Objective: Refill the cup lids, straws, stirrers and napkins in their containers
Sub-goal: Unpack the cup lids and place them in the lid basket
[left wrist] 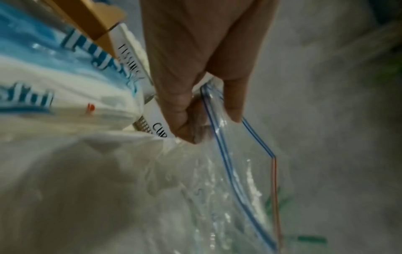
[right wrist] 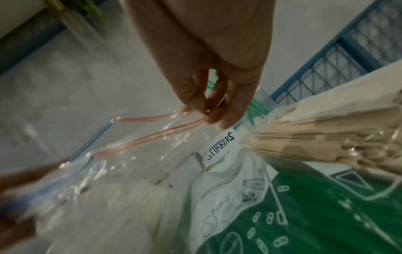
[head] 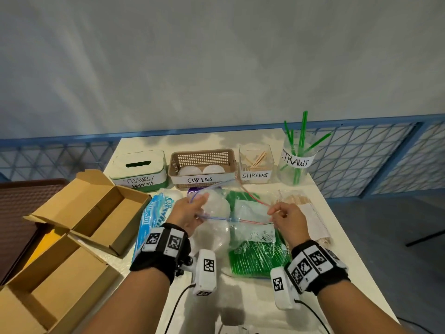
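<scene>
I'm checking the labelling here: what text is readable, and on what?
"TISSUES/ NAPKINS": white-and-green tissue box
"CUP LIDS": beige mesh basket
"STIRRERS": clear square container
"STRAWS": clear round jar
Blue-and-white tissue pack: brand unreadable
Green straw bag: print too small

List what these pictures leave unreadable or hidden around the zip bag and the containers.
- Zip bag contents: head view shows pale round shapes through glare; the count is unreadable.
- Tissue box fill: closed top hides it, head view.
- Left hand covers part of the cup lids basket label, left wrist view.
- Right hand fingertips: blurred at the pinch, right wrist view.
</scene>
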{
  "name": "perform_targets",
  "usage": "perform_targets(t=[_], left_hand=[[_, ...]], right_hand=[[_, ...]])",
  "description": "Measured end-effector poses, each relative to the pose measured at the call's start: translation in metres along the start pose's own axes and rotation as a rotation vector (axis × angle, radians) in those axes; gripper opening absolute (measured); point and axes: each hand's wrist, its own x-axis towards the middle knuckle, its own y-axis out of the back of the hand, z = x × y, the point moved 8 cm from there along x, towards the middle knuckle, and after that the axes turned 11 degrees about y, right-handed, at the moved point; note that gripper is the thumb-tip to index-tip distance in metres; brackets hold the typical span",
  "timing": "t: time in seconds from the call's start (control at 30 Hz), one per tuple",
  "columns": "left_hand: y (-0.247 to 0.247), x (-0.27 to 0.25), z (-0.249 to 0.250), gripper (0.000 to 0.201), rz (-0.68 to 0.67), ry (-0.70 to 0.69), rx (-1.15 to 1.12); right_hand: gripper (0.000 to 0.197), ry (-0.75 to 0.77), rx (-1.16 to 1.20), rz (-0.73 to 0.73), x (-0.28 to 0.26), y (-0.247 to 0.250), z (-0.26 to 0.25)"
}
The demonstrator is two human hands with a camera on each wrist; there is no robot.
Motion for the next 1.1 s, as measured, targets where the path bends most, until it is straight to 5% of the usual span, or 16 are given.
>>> perform_targets(t=[0.1, 0.17, 0.23, 0.33, 0.43, 0.5, 0.7, 0.8, 1.1], left_hand=[[-0.011, -0.007, 0.011, 0.016, 0.120, -0.242, 0.724], [-0.015, -0.012, 0.017, 0.005, 0.233, -0.323, 1.009], [-0.012, -0.006, 0.011, 0.018, 0.191, -0.261, 0.913], [-0.011, -0.002, 0.002, 0.029, 0.050, -0.125, 0.449], [0.001, 0.005, 0.006, 0.019, 0.145, -0.131, 0.361], [0.004, 0.006, 0.005, 0.007, 0.185, -0.134, 0.504], [0.019, 0.017, -0.024, 0.054, 0.265, -0.059, 1.128], [0.022, 0.022, -0.044, 0.045, 0.193, 0.124, 1.021], [0.035, 0.030, -0.049, 0.041, 0.221, 0.188, 0.554]], right_hand=[[0.022, 0.251, -0.185, 0.029, -0.005, -0.004, -0.049], [0.015, 0.422, -0.168, -0.057, -0.008, -0.022, -0.087], [0.015, 0.454, -0.175, -0.241, -0.013, -0.053, -0.104], [0.024, 0.301, -0.323, -0.496, -0.016, -0.098, -0.087], [0.048, 0.123, -0.525, -0.684, -0.019, -0.123, -0.054], [0.057, 0.080, -0.565, -0.724, -0.018, -0.127, -0.046], [0.053, -0.006, -0.579, -0.830, -0.019, -0.136, -0.025], [0.055, -0.044, -0.551, -0.868, -0.021, -0.143, -0.010], [0.066, -0.082, -0.443, -0.873, -0.017, -0.154, -0.005]])
